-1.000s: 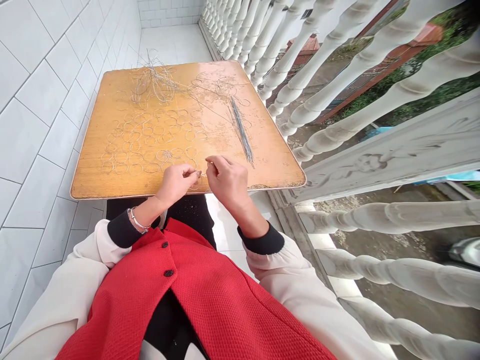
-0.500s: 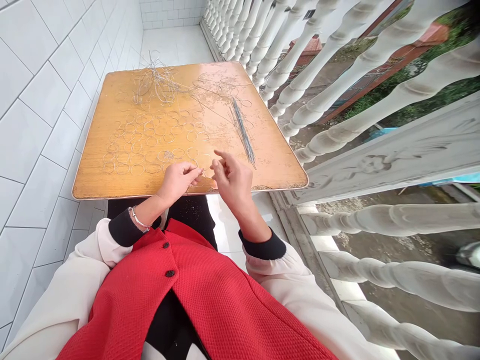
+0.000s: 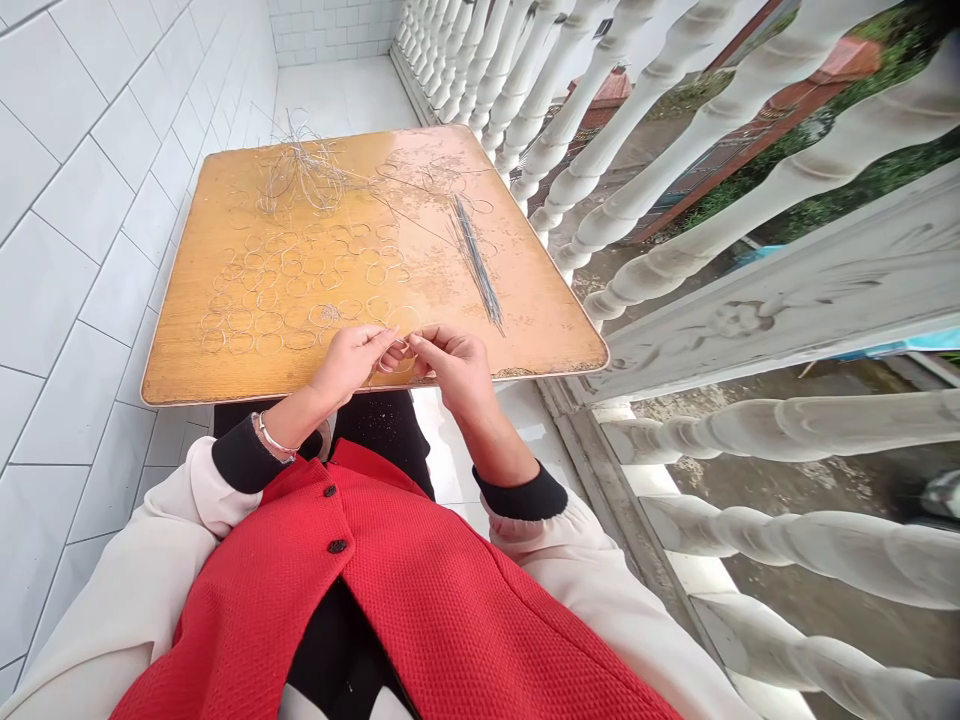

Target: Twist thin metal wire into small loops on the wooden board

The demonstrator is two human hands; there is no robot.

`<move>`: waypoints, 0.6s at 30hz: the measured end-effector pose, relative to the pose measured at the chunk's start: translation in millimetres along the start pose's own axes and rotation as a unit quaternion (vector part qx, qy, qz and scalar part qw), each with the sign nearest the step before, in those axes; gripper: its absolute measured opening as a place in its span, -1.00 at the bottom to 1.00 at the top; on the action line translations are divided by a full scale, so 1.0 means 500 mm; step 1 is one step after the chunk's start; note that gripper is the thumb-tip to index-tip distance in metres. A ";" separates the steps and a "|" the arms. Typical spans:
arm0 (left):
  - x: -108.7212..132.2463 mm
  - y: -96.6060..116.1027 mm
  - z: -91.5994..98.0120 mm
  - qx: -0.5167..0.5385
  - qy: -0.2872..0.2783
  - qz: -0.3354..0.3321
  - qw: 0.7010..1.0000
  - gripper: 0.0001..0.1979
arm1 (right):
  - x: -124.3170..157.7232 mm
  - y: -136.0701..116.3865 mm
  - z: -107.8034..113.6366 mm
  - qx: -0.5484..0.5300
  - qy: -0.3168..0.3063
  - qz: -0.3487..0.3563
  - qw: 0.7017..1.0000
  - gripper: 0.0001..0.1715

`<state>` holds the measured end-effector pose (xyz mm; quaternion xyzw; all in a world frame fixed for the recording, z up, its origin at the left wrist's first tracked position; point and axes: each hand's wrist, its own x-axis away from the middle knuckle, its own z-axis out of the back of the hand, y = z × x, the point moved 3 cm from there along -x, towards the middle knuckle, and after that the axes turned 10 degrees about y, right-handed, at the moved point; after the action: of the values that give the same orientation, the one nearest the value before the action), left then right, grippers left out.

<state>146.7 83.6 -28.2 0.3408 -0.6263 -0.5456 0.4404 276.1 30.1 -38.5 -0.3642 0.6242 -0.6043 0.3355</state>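
Note:
Over the near edge of the wooden-topped table (image 3: 187, 360), my left hand (image 3: 356, 362) pinches a thin wire ring (image 3: 405, 318) between thumb and fingers. My right hand (image 3: 451, 362) meets it from the right, thumb and forefinger closed on the same wire. The ring is so fine that its full outline is hard to follow. Just beyond my hands, several thin wire rings (image 3: 270, 321) lie spread over the left half of the tabletop. A small clump of tiny bits (image 3: 325, 316) sits inside one of them.
A bundle of straight grey wires (image 3: 478, 265) lies at the table's right. Tangled loose wire (image 3: 304, 172) is heaped at the far left. A white tiled wall (image 3: 56, 240) flanks the left side, and a white balustrade (image 3: 551, 145) runs along the right.
My right hand has moved left and its raised forefinger has closed down, so its fingertips now meet my left hand at the wire. The view has shifted slightly.

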 end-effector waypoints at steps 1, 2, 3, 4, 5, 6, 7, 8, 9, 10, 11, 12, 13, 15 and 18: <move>0.001 0.000 0.000 -0.003 0.000 0.004 1.000 -0.64 | -0.001 0.000 0.001 0.001 0.004 -0.004 1.000 -0.67; 0.001 0.001 0.000 -0.006 -0.001 0.008 1.000 -0.63 | -0.002 0.001 0.002 0.004 0.010 -0.008 1.000 -0.68; 0.001 0.000 0.000 -0.009 -0.001 0.013 1.000 -0.63 | -0.006 0.002 0.004 0.008 0.015 -0.011 1.000 -0.68; 0.001 0.000 0.002 -0.013 0.001 0.015 1.000 -0.64 | -0.011 0.003 0.007 0.014 0.022 -0.011 1.000 -0.69; -0.001 0.000 0.006 -0.018 0.006 0.015 1.000 -0.66 | -0.018 0.005 0.012 0.023 0.028 -0.010 0.999 -0.71; -0.003 0.000 0.011 -0.026 0.013 0.011 1.000 -0.67 | -0.026 0.006 0.017 0.036 0.033 -0.007 0.999 -0.72; -0.005 0.001 0.017 -0.037 0.020 0.005 0.999 -0.69 | -0.037 0.008 0.023 0.053 0.038 -0.004 0.998 -0.74; -0.009 0.004 0.024 -0.048 0.028 -0.005 0.998 -0.71 | -0.049 0.010 0.029 0.076 0.042 0.001 0.996 -0.76; -0.012 0.007 0.032 -0.060 0.037 -0.018 0.997 -0.73 | -0.061 0.011 0.036 0.104 0.045 0.007 0.994 -0.79; -0.015 0.012 0.040 -0.069 0.045 -0.032 0.996 -0.75 | -0.074 0.012 0.043 0.135 0.049 0.017 0.989 -0.81; -0.017 0.018 0.048 -0.076 0.054 -0.046 0.995 -0.77 | -0.088 0.012 0.049 0.170 0.052 0.030 0.984 -0.83; -0.020 0.024 0.055 -0.080 0.064 -0.060 0.993 -0.80 | -0.101 0.012 0.054 0.204 0.057 0.044 0.976 -0.84; -0.022 0.030 0.062 -0.083 0.074 -0.072 0.991 -0.81 | -0.113 0.013 0.057 0.238 0.061 0.060 0.967 -0.85; -0.026 0.041 0.073 -0.092 0.091 -0.090 0.988 -0.84 | -0.134 0.014 0.058 0.299 0.064 0.090 0.948 -0.87; -0.034 0.048 0.083 -0.107 0.099 -0.102 0.984 -0.85 | -0.153 0.018 0.047 0.376 0.065 0.123 0.916 -0.85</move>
<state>116.3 119.0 -8.3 0.4058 -0.4794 -0.6154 0.4763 334.9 84.0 -50.0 -0.0912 0.4114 -0.7706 0.4781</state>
